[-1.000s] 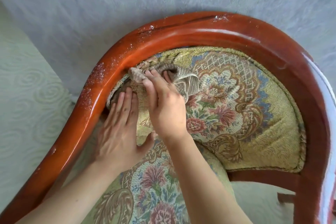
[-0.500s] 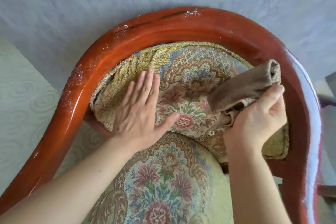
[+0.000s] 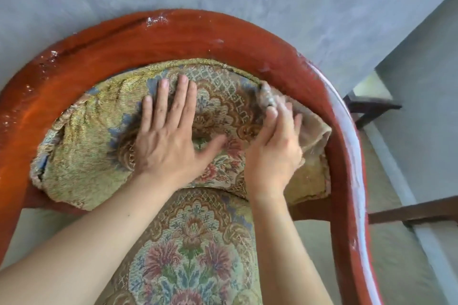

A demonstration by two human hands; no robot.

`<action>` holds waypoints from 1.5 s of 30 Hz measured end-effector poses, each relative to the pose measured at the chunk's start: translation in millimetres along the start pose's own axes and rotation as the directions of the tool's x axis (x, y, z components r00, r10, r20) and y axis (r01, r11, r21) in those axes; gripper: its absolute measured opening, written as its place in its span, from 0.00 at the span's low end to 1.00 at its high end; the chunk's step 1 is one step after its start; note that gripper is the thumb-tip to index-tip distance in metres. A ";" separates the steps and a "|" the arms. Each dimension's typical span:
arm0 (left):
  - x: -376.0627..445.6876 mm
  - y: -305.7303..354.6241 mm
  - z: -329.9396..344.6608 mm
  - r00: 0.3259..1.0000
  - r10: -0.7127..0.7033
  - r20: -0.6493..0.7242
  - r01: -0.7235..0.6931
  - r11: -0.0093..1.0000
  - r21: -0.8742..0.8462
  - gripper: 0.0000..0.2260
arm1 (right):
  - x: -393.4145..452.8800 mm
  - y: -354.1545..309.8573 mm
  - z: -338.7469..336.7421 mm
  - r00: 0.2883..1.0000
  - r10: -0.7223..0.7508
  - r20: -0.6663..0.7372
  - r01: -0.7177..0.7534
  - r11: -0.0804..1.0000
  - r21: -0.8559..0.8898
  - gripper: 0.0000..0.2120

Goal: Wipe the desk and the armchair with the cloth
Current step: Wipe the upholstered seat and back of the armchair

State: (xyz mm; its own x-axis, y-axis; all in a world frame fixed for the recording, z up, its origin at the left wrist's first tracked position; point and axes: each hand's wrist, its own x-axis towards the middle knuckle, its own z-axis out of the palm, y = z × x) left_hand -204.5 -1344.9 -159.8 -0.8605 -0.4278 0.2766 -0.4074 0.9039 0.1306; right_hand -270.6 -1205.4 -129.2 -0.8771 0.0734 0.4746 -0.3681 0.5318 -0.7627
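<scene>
Head view looks down on the armchair (image 3: 81, 67), its red wooden rim curving round a flowered back cushion (image 3: 84, 146) and seat. That rim carries pale specks and streaks of dust, so wiping there looks unfinished. The left hand (image 3: 168, 141) lies flat on the cushion with straight, spread fingers (image 3: 182, 91), holding nothing; it seems to pin the loose padding so it does not shift under the rubbing. The right hand (image 3: 275, 153) presses the brown cloth (image 3: 314, 129) into the right end of the cushion, just inside the rim; it is blurred, so I cannot tell how tightly its fingers curl on the cloth. Half a second ago the cloth was lifted clear in a roll; now it is down on the fabric, and the left hand sits further right.
</scene>
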 end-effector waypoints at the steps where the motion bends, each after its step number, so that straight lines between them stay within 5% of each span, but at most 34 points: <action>1: 0.1 -1.2 1.2 1.000 0.012 -0.003 -0.011 1.000 0.009 0.45 | -2.2 -2.4 12.6 0.999 -0.017 0.040 0.016 1.000 0.009 0.20; 10: 2.3 -8.5 5.6 0.998 0.059 -0.016 -0.059 0.998 0.021 0.46 | -0.6 -13.5 51.7 0.984 -0.171 -0.049 0.169 0.984 -0.051 0.17; 15: 3.7 -6.7 3.3 0.998 0.062 0.004 -0.062 0.998 -0.022 0.42 | -6.0 -38.3 74.7 0.933 -0.324 0.157 0.330 0.944 -0.014 0.13; 21: 2.3 -13.7 1.7 0.998 0.064 0.028 -0.064 0.998 -0.011 0.42 | -4.7 -37.5 37.9 0.910 -0.325 0.259 0.285 0.942 0.179 0.14; 27: -2.5 8.5 -2.4 1.000 -0.002 0.024 0.003 0.999 -0.038 0.46 | -22.2 -11.0 -28.6 0.998 -0.061 -0.004 0.059 0.962 0.266 0.19; 30: 0.3 15.9 -4.7 0.999 -0.012 0.039 0.014 0.999 -0.031 0.47 | -18.7 0.8 -50.5 0.931 0.154 -0.332 -0.067 0.964 0.259 0.20; 35: 8.2 9.8 -10.1 0.995 0.102 0.013 -0.102 0.995 -0.024 0.45 | -11.4 4.2 -53.9 0.838 0.174 -0.517 -0.083 0.977 0.195 0.21; 41: 12.0 -25.9 -19.4 0.993 0.120 0.007 -0.120 0.991 0.051 0.42 | -11.4 3.5 20.4 0.960 0.244 -0.135 -0.237 0.969 0.065 0.21; 45: 10.9 -42.5 -19.5 0.978 0.209 0.006 -0.209 0.978 0.007 0.41 | -12.7 -0.2 43.1 0.984 0.106 -0.141 -0.101 0.994 0.043 0.21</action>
State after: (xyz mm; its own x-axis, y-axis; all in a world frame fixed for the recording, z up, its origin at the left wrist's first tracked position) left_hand -190.6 -1388.0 -143.7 -0.9285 -0.2295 0.2919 -0.2207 0.9733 0.0632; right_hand -272.7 -1242.8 -154.0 -0.8589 0.2477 0.4482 -0.2906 0.4848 -0.8249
